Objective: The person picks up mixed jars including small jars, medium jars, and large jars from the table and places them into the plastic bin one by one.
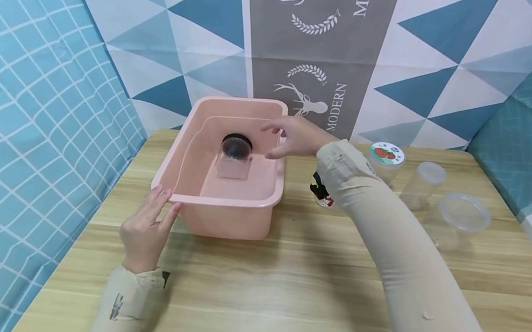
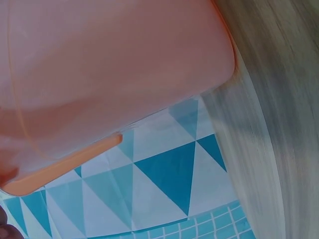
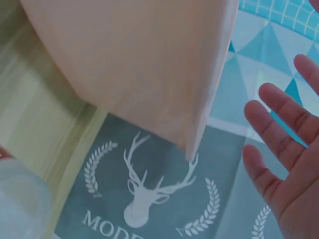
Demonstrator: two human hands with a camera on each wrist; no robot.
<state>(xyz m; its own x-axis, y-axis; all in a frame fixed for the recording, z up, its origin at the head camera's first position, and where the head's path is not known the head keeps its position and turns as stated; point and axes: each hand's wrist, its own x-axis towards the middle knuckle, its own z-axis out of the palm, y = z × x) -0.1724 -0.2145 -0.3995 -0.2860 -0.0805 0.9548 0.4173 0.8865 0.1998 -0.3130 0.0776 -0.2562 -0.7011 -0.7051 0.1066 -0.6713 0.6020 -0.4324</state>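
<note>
Patterned backdrop [image 1: 312, 47] behind wood-grain table [image 1: 298, 289], blue gridded sheet [image 1: 21, 113] alongside.

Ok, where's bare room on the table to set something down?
Bare table lies in front of the pink basin, between left sleeve and right sleeve; more, right of the right sleeve, in front of the three clear containers. Those containers crowd the back right; a partly hidden item sits by that sleeve.

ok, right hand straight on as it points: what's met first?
Likely the dark-topped container inside the pink tub; the right hand points roughly toward it in the head view. Depth is unclear, so it may pass above.
</note>
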